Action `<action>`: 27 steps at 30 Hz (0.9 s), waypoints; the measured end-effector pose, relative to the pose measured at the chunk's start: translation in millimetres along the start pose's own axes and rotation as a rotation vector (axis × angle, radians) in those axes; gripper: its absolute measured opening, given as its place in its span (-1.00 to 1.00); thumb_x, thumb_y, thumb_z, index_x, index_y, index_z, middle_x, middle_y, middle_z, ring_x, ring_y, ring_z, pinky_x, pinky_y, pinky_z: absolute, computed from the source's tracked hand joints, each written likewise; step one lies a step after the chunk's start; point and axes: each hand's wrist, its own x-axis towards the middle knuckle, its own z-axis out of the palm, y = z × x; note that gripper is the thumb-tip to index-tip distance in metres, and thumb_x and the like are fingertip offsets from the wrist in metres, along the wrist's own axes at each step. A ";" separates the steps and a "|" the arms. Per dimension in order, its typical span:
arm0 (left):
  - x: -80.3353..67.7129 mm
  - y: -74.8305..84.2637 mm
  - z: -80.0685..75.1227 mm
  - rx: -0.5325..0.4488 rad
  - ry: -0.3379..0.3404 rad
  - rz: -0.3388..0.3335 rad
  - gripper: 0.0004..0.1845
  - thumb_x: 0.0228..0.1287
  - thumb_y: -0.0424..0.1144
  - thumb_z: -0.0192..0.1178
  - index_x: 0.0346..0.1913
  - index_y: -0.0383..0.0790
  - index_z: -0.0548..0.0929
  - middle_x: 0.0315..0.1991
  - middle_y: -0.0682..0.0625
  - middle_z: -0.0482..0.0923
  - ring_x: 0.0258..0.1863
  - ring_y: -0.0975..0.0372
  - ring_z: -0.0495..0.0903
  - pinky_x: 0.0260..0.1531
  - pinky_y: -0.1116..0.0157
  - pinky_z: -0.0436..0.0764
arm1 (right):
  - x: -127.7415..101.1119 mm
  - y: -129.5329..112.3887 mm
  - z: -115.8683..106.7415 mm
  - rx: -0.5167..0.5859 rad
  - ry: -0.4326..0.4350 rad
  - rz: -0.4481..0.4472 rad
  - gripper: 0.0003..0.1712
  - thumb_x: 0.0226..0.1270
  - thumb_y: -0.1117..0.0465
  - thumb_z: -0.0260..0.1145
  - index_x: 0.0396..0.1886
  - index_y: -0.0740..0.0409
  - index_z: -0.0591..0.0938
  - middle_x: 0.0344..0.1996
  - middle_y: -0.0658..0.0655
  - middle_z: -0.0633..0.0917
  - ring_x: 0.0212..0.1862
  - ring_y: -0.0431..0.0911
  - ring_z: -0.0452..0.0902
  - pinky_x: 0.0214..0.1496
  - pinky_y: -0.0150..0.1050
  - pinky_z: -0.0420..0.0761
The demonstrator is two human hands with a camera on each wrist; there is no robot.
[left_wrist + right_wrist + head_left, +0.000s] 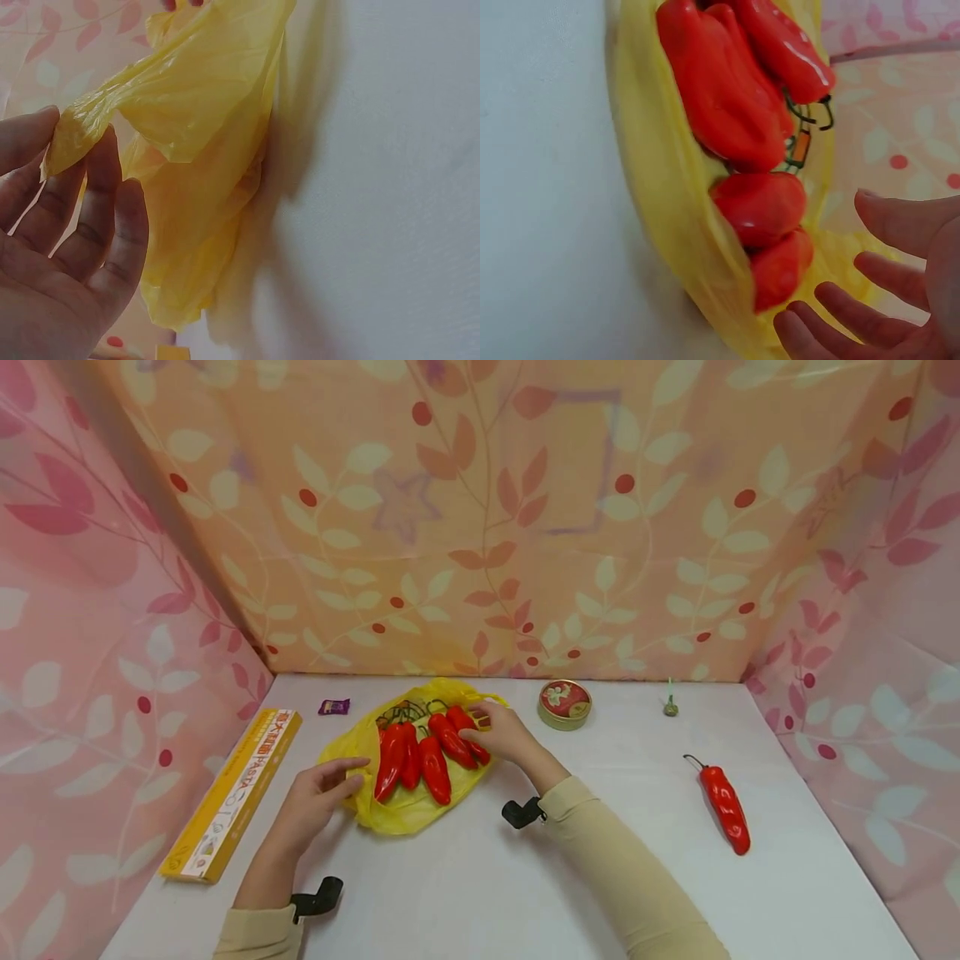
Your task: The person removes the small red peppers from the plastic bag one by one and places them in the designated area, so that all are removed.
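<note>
left hand (318, 793): pinches crinkled yellow plastic bag (405, 806) edge | right hand (501, 735): fingers spread, relaxed, over glossy red plastic peppers (427, 756) in bag

yellow pasta box (231, 795) lying far left, purple candy wrapper (333, 706) behind it, round red-lidded tin (565, 703) at back, small green stem piece (671, 706) further right.

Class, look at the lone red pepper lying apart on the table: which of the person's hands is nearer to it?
Right. The right hand rests on the peppers in the yellow bag, closer to the lone red pepper; the left hand holds the bag's far edge.
</note>
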 end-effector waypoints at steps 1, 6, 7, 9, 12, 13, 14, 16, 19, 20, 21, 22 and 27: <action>0.2 -0.3 0.5 -0.007 0.001 0.004 -0.56 0.43 0.00 0.23 0.28 -0.04 0.63 0.33 -0.10 0.46 0.27 0.03 0.32 0.11 0.51 0.46 | 1.3 0.2 2.2 0.001 0.000 0.004 -0.36 0.35 0.01 0.41 0.33 0.17 0.53 0.21 0.23 0.62 0.23 0.13 0.54 0.24 0.02 0.60; 2.5 -2.3 3.0 -0.025 0.001 0.024 -0.58 0.43 -0.03 0.25 0.26 -0.07 0.64 0.30 -0.11 0.48 0.24 0.05 0.34 0.01 0.64 0.42 | 7.4 5.8 11.2 -0.044 0.017 0.014 -0.34 0.34 0.00 0.42 0.38 0.11 0.51 0.28 0.21 0.58 0.28 0.12 0.49 0.32 0.04 0.53; 2.8 -2.5 3.3 -0.026 0.000 0.027 -0.58 0.43 -0.04 0.25 0.26 -0.08 0.64 0.29 -0.11 0.49 0.23 0.05 0.34 0.01 0.64 0.42 | 8.7 7.0 12.9 -0.057 0.020 0.021 -0.33 0.34 0.00 0.41 0.39 0.09 0.50 0.29 0.21 0.57 0.29 0.12 0.48 0.34 0.04 0.51; 2.7 -2.6 3.8 -0.022 -0.002 0.030 -0.58 0.43 -0.04 0.25 0.26 -0.08 0.64 0.29 -0.11 0.50 0.24 0.05 0.35 0.02 0.65 0.42 | 10.4 8.1 16.1 -0.079 0.021 0.039 -0.30 0.35 -0.01 0.41 0.43 0.06 0.47 0.31 0.20 0.56 0.30 0.11 0.47 0.36 0.04 0.48; 1.8 -2.2 3.9 -0.022 -0.004 0.029 -0.59 0.43 -0.06 0.25 0.26 -0.08 0.64 0.28 -0.11 0.50 0.22 0.05 0.35 0.02 0.63 0.43 | 12.3 7.5 20.0 -0.088 0.013 0.058 -0.26 0.35 0.00 0.41 0.46 0.06 0.42 0.33 0.20 0.54 0.30 0.10 0.46 0.38 0.03 0.47; 1.3 -2.0 3.8 -0.021 -0.002 0.028 -0.59 0.43 -0.06 0.25 0.26 -0.08 0.64 0.28 -0.11 0.51 0.22 0.05 0.36 0.02 0.63 0.44 | 13.0 7.2 21.2 -0.095 0.012 0.064 -0.25 0.34 0.01 0.42 0.47 0.05 0.41 0.32 0.20 0.54 0.29 0.09 0.47 0.37 0.02 0.48; 0.9 -1.6 3.5 -0.018 -0.003 0.030 -0.59 0.43 -0.07 0.24 0.26 -0.09 0.64 0.27 -0.12 0.51 0.20 0.05 0.35 0.01 0.62 0.45 | 13.2 6.6 21.8 -0.093 0.009 0.068 -0.24 0.33 0.01 0.43 0.47 0.05 0.41 0.32 0.20 0.54 0.28 0.08 0.48 0.35 0.01 0.50; 0.7 -1.3 3.0 -0.017 -0.002 0.027 -0.59 0.44 -0.07 0.24 0.26 -0.10 0.63 0.25 -0.13 0.51 0.18 0.05 0.35 0.00 0.60 0.47 | 14.0 6.0 22.4 -0.087 0.004 0.079 -0.22 0.31 0.00 0.45 0.47 0.05 0.41 0.29 0.20 0.56 0.25 0.08 0.49 0.32 0.00 0.54; 1.2 -0.6 2.8 -0.015 0.004 0.017 -0.60 0.44 -0.08 0.24 0.26 -0.09 0.64 0.22 -0.14 0.51 0.16 0.05 0.35 -0.02 0.58 0.49 | 15.1 5.4 21.8 -0.071 0.000 0.101 -0.18 0.26 -0.02 0.49 0.46 0.08 0.42 0.23 0.22 0.59 0.21 0.08 0.52 0.25 -0.03 0.59; 1.8 -0.6 2.9 -0.017 0.000 0.015 -0.60 0.44 -0.09 0.24 0.26 -0.08 0.64 0.22 -0.14 0.50 0.15 0.04 0.34 -0.03 0.57 0.50 | 15.3 5.2 21.4 -0.062 -0.001 0.108 -0.17 0.25 -0.02 0.49 0.46 0.10 0.42 0.22 0.23 0.60 0.20 0.09 0.53 0.23 -0.04 0.60; 2.1 -0.6 3.1 -0.015 -0.003 0.016 -0.60 0.44 -0.09 0.23 0.26 -0.09 0.64 0.21 -0.15 0.50 0.15 0.04 0.34 -0.02 0.56 0.50 | 15.7 5.1 20.8 -0.059 -0.002 0.113 -0.16 0.24 -0.02 0.50 0.45 0.12 0.42 0.21 0.23 0.61 0.19 0.09 0.54 0.22 -0.05 0.61; 2.4 -0.7 3.2 -0.015 -0.005 0.015 -0.60 0.44 -0.09 0.24 0.26 -0.08 0.64 0.22 -0.15 0.50 0.16 0.04 0.34 -0.02 0.56 0.50 | 16.1 4.9 20.2 -0.056 -0.004 0.114 -0.16 0.23 -0.02 0.51 0.45 0.14 0.43 0.20 0.23 0.62 0.19 0.08 0.54 0.22 -0.06 0.62; 2.1 -1.5 2.2 0.001 -0.008 0.019 -0.60 0.44 -0.07 0.24 0.27 -0.07 0.64 0.25 -0.13 0.50 0.20 0.04 0.35 0.03 0.56 0.47 | 14.6 0.3 17.7 -0.044 -0.017 0.102 -0.21 0.28 0.00 0.47 0.43 0.19 0.45 0.19 0.21 0.63 0.13 0.05 0.56 0.11 -0.12 0.68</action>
